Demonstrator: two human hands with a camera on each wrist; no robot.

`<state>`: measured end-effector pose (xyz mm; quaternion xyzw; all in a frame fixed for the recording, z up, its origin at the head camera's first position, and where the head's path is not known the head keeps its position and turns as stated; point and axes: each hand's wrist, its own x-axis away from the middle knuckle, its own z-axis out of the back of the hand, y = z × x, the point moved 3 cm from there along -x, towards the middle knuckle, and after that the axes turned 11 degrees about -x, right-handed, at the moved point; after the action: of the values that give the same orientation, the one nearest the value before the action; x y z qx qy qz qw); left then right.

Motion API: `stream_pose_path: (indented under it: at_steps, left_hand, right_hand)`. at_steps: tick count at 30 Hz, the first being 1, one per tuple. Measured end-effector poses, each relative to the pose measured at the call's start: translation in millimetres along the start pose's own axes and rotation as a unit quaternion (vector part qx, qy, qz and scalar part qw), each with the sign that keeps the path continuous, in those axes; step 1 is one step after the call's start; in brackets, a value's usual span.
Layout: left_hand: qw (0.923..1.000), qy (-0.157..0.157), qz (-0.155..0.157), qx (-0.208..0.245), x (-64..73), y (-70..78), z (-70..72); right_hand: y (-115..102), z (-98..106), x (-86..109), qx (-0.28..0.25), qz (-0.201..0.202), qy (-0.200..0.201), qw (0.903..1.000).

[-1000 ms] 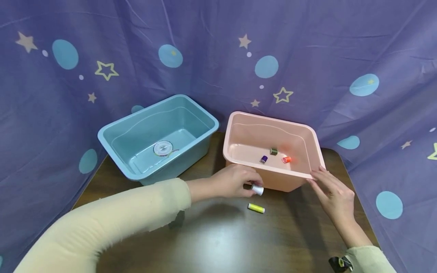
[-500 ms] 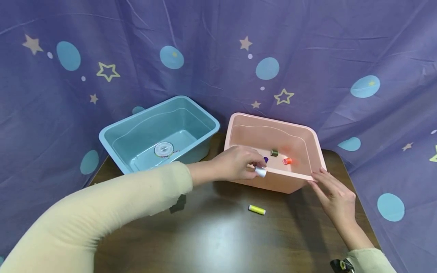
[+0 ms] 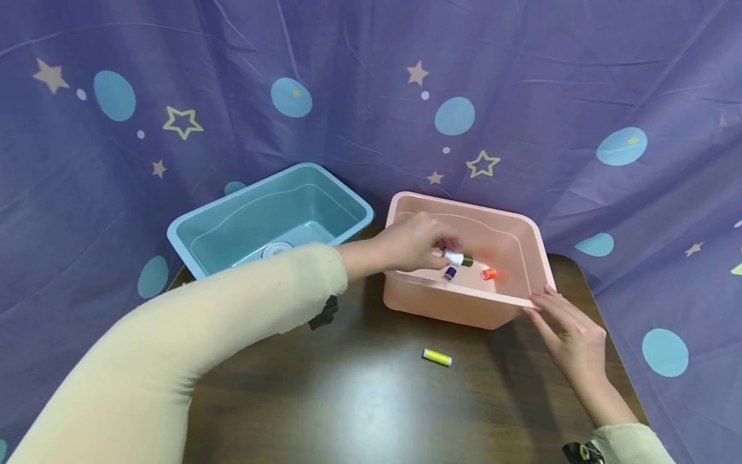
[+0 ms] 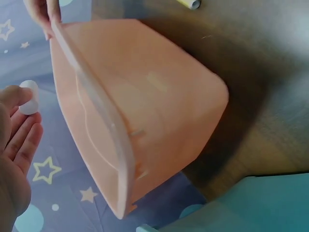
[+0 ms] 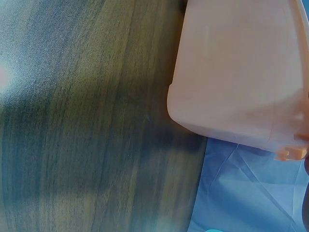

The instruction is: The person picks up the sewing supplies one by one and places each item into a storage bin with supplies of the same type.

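Observation:
My left hand is over the inside of the pink plastic bin and pinches a white thread spool between thumb and fingers. The spool overlaps a dark green spool in the head view. A purple spool and an orange spool lie on the bin's floor close by. My right hand grips the bin's rim at the near right corner, fingers on top and thumb below. In the left wrist view the white spool shows above the bin's opening side.
A yellow spool lies on the brown wooden table in front of the pink bin. At the left stands a blue bin with a white round disc, partly hidden by my left sleeve. A purple curtain hangs behind.
My left hand has carried the white spool from in front of the pink bin, up over its near rim, to above the inside. The right hand stays on the rim.

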<state>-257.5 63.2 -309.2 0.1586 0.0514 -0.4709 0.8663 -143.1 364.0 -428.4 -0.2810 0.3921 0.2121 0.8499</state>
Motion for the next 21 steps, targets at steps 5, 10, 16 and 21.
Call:
stream_pose_path:
  at_steps: [5,10,16,21]
  left_hand:
    - [0.9999,-0.011,-0.004,0.012,-14.9,-6.8,0.4]
    - [0.9995,-0.032,0.002,0.008,-28.6,-15.3,2.0]
    - [0.9988,-0.044,0.008,-0.019,-47.4,-23.9,5.8]
    - [0.9986,-0.049,0.01,-0.019,-62.3,-28.6,3.1]
  right_hand:
    - [0,1,0.4,-0.001,-0.001,0.001,1.0]
    - [0,1,0.3,-0.003,0.001,0.002,1.0]
    - [2,0,0.0,-0.005,0.005,0.001,1.0]
    - [2,-1,0.0,-0.004,0.008,0.003,1.0]
